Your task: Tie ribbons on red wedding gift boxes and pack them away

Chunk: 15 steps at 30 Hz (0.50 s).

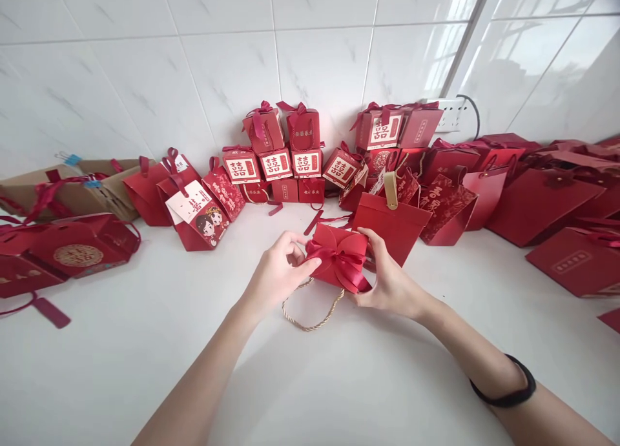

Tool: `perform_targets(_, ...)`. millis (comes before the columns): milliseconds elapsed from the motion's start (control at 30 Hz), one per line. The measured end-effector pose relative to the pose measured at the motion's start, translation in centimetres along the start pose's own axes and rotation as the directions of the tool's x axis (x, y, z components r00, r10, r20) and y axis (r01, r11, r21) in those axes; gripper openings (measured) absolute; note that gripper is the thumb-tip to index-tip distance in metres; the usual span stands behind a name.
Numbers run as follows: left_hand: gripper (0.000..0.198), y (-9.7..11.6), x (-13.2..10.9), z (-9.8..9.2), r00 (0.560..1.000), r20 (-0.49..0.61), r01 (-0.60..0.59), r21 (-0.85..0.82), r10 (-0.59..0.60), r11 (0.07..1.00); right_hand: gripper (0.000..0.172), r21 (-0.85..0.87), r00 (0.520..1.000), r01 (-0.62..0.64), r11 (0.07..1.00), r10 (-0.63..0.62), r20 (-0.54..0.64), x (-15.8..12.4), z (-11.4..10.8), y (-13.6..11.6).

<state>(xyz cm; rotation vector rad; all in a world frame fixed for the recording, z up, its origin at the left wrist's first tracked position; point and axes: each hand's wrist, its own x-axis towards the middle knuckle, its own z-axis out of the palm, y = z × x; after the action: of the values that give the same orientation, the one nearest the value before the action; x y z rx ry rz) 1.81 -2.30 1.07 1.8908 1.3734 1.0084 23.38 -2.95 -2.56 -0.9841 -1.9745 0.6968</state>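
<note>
A small red gift box [334, 239] with a dark red ribbon bow [338, 257] on its top stands at the middle of the white table. My left hand [283, 268] pinches the box's left side, the thumb lying by the ribbon. Around its right side my right hand [387, 275] is wrapped, with a finger at the far corner and the thumb low near the front. A gold rope handle [310, 328] loops from the box onto the table in front. Just behind my right hand is a larger red bag [390, 223] with a gold strap.
Small red boxes with white labels [276, 165] are stacked against the tiled wall. Red bags [194, 217] and an open cardboard box [121, 188] stand at the left. More red bags [542, 188] crowd the right, near a power strip [450, 113].
</note>
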Motion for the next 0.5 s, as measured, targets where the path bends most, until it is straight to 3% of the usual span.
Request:
perform_targets(67,0.006,0.0,-0.2,0.2,0.975,-0.089,-0.190,0.125,0.202,0.974,0.091,-0.001,1.000,-0.013,1.000,0.013,-0.003,0.0,0.1,0.0)
perform_targets(100,0.007,0.0,-0.3,0.3,0.930,-0.143,-0.307,0.202,0.338,0.930,0.092,-0.007,1.000,-0.024,1.000,0.024,-0.008,0.0,0.1,0.1)
perform_targets(167,0.009,-0.1,-0.5,0.8,0.778,-0.211,-0.506,0.349,0.592,0.789,0.094,-0.020,0.999,-0.038,0.999,0.038,-0.014,0.0,0.1,0.2)
perform_targets(233,0.017,-0.2,-0.7,1.3,0.635,-0.197,-0.628,0.432,0.747,0.647,0.094,-0.022,0.999,-0.036,0.999,0.036,-0.013,0.0,0.1,0.3)
perform_targets(300,0.025,-0.3,-1.0,1.8,0.560,-0.132,-0.701,0.451,0.818,0.553,0.094,-0.018,0.999,-0.031,0.999,0.030,-0.011,-0.1,0.1,0.2)
perform_targets(400,0.022,-0.4,-1.3,2.4,0.503,-0.004,-0.786,0.414,0.864,0.459,0.094,-0.013,1.000,-0.028,1.000,0.028,-0.010,-0.1,0.1,0.0)
perform_targets(500,0.020,-0.6,-1.4,2.6,0.530,0.108,-0.819,0.324,0.841,0.475,0.094,-0.021,1.000,-0.020,1.000,0.020,-0.017,-0.2,0.2,0.0)
